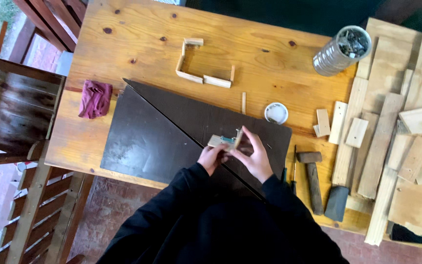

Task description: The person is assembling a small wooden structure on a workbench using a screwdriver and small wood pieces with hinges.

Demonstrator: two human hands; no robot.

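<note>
A small wooden piece is held between both hands over the dark board, close to the body. The left hand is closed around the piece's near end, and the right hand is curled at its right end, the fingers pinching a thin upright strip there. Something small and bluish is seen on the piece, too small to be made out. Just right of the hands, a hammer and a dark block are laid on the wooden table. Farther out, a white round lid and a thin stick are found beyond the board. A maroon cloth is lying at the left. An unfinished frame of wooden strips is placed toward the far edge, and a metal can is standing far right beside stacked wood offcuts.
</note>
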